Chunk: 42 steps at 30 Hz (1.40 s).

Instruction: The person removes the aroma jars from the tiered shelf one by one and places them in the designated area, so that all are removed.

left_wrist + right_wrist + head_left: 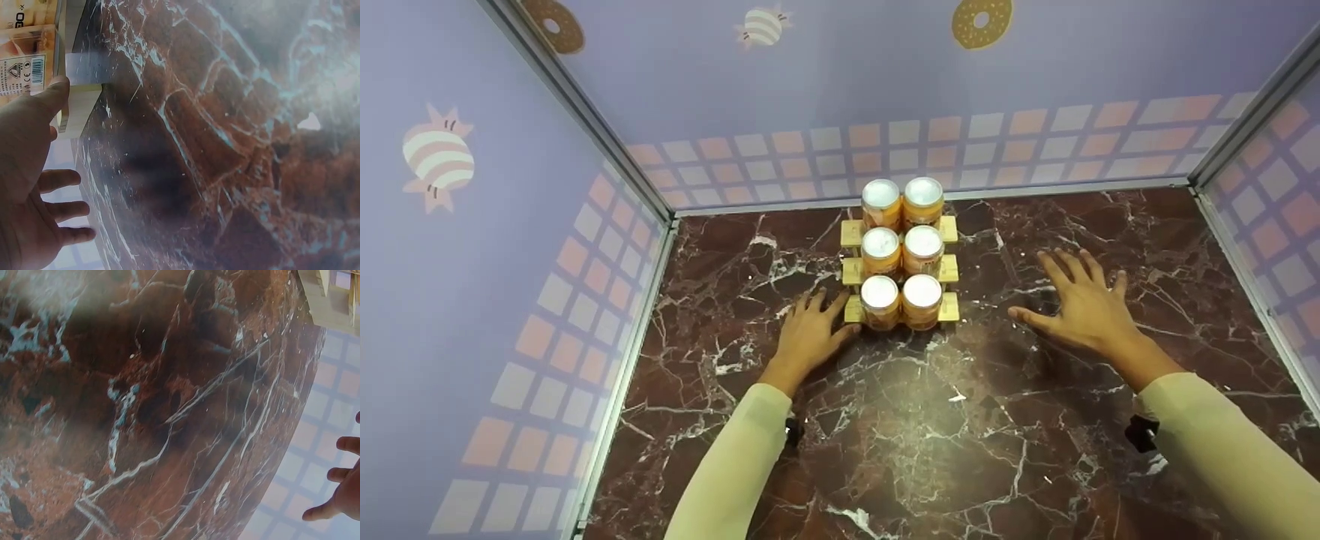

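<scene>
Standing two across in three rows, six orange cans (881, 253) occupy a wooden rack (949, 268) on the marbled table (1012, 420); the person's left hand (808, 334), fingers extended, is just beside the rack, the right hand (1084, 307), spread wide, well apart
</scene>
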Motion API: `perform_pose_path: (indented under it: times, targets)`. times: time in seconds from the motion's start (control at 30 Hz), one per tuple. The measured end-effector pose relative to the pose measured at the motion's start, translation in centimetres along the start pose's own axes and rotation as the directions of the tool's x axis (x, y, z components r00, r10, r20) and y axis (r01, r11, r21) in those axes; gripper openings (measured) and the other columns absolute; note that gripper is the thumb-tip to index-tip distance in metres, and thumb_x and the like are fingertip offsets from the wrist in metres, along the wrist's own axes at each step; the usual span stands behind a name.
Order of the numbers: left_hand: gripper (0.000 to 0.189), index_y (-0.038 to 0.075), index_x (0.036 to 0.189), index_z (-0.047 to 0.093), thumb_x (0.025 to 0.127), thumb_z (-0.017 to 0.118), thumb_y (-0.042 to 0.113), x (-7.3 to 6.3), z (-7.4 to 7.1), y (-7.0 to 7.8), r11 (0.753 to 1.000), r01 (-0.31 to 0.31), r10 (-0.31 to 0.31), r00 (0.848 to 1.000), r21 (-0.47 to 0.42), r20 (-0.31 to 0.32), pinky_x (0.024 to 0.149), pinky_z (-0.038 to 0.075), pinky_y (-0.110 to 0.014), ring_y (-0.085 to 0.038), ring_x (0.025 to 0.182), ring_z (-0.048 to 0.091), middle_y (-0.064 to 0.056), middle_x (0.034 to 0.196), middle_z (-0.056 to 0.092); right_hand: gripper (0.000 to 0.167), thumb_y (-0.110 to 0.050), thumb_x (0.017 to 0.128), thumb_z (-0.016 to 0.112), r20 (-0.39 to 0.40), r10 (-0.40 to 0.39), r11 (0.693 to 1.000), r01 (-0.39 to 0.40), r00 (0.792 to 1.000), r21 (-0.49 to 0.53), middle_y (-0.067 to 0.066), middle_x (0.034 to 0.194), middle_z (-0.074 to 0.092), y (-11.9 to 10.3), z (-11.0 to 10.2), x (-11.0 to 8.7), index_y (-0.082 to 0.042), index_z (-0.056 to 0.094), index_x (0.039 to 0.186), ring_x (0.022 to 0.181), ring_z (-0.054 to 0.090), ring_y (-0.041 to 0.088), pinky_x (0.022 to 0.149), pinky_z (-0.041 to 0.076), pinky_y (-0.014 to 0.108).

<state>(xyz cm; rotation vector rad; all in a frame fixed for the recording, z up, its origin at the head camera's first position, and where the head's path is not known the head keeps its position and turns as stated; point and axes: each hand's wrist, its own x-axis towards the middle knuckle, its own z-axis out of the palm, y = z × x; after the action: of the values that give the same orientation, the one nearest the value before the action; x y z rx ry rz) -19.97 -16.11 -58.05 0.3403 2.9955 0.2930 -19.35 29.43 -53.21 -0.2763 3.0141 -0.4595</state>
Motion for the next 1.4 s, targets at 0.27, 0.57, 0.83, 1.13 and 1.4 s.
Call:
perform_pose_path:
  times: [0.27,0.57,0.83,1.13,1.4]
  targets:
    - [0.072,0.027,0.169,0.047,0.108,0.064,0.060,0.4,0.1,0.3,1.000,-0.022,0.021,1.000,-0.016,-0.020,0.128,0.043,-0.066,-0.051,0.158,0.046,-0.022,0.170,0.050,0.117,-0.085,0.095,0.062,0.000,-0.049,0.999,0.049,0.999,0.006,0.030,0.178,0.026,-1.4,0.1,0.9,-0.012,0.020,0.177,0.165,0.020,0.060,0.127,0.008,0.089]
    - [0.066,0.013,0.166,0.052,0.110,0.068,0.045,0.5,0.9,0.7,0.993,-0.069,0.064,0.997,-0.094,-0.046,0.126,0.048,-0.060,-0.045,0.154,0.053,-0.020,0.164,0.057,0.103,-0.067,0.098,0.074,-0.059,-0.161,0.986,0.164,0.985,0.042,0.032,0.162,0.047,-2.7,1.2,1.0,0.002,0.041,0.166,0.150,0.046,0.057,0.123,0.040,0.077]
    - [0.063,0.005,0.164,0.052,0.110,0.070,0.035,1.6,3.3,-0.4,0.983,-0.126,0.110,0.987,-0.134,-0.116,0.118,0.054,-0.060,-0.045,0.142,0.064,-0.023,0.152,0.066,0.088,-0.054,0.101,0.077,-0.051,-0.208,0.974,0.212,0.977,0.079,0.035,0.162,0.048,-3.8,1.5,1.3,0.002,0.048,0.162,0.149,0.049,0.059,0.118,0.045,0.078]
    - [0.068,0.009,0.166,0.050,0.110,0.070,0.040,2.8,6.0,-2.0,0.981,-0.133,0.108,0.979,-0.143,-0.171,0.115,0.058,-0.056,-0.040,0.136,0.068,-0.021,0.149,0.070,0.074,-0.042,0.103,0.079,-0.075,-0.320,0.933,0.328,0.945,0.150,0.028,0.154,0.057,-4.8,1.9,1.7,0.000,0.053,0.160,0.135,0.064,0.052,0.114,0.053,0.070]
    - [0.068,0.011,0.168,0.048,0.111,0.068,0.042,3.5,7.1,-2.5,0.974,-0.105,0.077,0.987,-0.200,-0.140,0.117,0.055,-0.059,-0.044,0.139,0.066,-0.024,0.152,0.067,0.076,-0.043,0.101,0.081,-0.087,-0.372,0.911,0.381,0.924,0.159,0.027,0.151,0.060,-6.2,2.0,2.4,0.001,0.055,0.158,0.135,0.065,0.049,0.118,0.053,0.067]
